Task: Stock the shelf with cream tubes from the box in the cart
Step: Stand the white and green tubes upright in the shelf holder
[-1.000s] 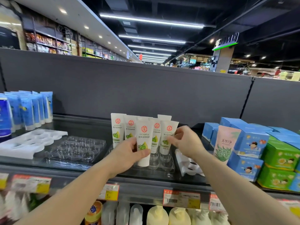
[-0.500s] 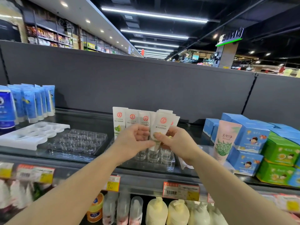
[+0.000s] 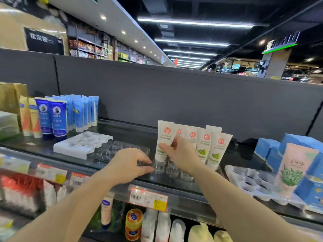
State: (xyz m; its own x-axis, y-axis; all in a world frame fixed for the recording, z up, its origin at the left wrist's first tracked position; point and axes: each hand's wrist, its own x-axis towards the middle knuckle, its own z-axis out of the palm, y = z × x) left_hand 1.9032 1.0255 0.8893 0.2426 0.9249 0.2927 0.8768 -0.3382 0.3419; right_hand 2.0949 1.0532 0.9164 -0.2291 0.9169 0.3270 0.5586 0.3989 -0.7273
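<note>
Here, left hand [image 3: 130, 165] at clear tray [image 3: 158, 169] edge.

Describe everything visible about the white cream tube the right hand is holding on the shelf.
The white cream tube stands upright, cap down, at the left end of a row of matching tubes. It looks like soft white plastic with a flat crimped top edge, a round red emblem, dark lettering and a green picture lower down. The right hand pinches its lower body between thumb and fingers, hiding part of the print. Its cap sits in or just above a cup of the clear plastic tray; the left hand grips that tray's edge beside it.
</note>
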